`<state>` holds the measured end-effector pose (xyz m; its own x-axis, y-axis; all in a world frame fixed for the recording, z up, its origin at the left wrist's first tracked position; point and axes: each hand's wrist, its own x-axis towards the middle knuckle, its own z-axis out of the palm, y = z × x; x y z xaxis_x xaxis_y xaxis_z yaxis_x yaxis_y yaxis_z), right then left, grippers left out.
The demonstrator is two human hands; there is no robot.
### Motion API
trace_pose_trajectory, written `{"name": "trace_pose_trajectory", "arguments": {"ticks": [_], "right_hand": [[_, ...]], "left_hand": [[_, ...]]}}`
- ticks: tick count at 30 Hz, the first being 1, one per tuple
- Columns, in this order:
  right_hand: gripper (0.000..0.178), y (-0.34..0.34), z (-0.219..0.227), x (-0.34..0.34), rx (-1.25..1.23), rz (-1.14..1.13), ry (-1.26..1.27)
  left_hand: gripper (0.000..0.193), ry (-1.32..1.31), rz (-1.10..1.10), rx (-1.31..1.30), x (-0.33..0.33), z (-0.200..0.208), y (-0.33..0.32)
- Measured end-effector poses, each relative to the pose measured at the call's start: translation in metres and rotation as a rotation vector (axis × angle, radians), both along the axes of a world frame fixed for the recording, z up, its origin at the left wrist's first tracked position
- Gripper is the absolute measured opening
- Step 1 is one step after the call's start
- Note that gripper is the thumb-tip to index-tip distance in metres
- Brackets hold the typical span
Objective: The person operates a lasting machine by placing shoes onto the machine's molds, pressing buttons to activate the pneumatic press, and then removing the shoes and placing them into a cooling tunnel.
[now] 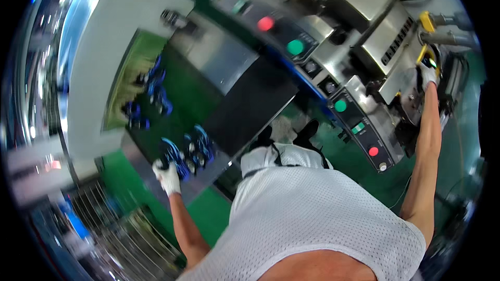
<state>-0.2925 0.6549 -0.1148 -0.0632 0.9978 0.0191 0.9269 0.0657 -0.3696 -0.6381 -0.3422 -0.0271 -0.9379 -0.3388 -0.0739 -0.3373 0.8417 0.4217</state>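
Observation:
My left hand (167, 178), in a white glove, is at the near left end of a green-topped table, its fingers curled at a small black piece too blurred to name. Right beside it lie several black pieces with bright blue curved edges (199, 148). More such black-and-blue pieces (156, 91) are farther up the table. Far to the right, my gloved right hand (428, 74) reaches the side of a metal machine (388, 36). Its fingers are bent at a dark part beside a yellow loop (424, 54); motion blur hides what they grip.
Control panels with red and green buttons (295, 47) front the machine. A second panel (359, 127) sits nearer me. A black flat surface (250, 106) adjoins the green tabletop (192, 96). Wire racks (130, 239) stand at lower left. Grey pipes (450, 39) run at far right.

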Motion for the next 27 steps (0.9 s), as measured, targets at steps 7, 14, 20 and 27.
{"name": "trace_pose_trajectory", "arguments": {"ticks": [7,14,20,27], "right_hand": [[0.081,-0.379,0.082,-0.144,0.377,0.548,0.295],[0.115,-0.492,-0.021,-0.149,0.181,0.690,-0.652],[0.113,-0.518,-0.009,-0.146,0.033,0.702,-0.380],[0.103,-0.639,0.007,-0.163,-0.365,0.637,-0.507]], "left_hand": [[0.056,-0.034,0.272,0.032,0.040,-0.122,-0.137],[0.071,-0.635,0.112,0.233,-0.010,-0.115,-0.116],[0.072,-0.015,-0.301,0.081,-0.173,-0.149,-0.164],[0.048,0.006,-0.568,0.061,-0.339,-0.235,-0.122]]}}
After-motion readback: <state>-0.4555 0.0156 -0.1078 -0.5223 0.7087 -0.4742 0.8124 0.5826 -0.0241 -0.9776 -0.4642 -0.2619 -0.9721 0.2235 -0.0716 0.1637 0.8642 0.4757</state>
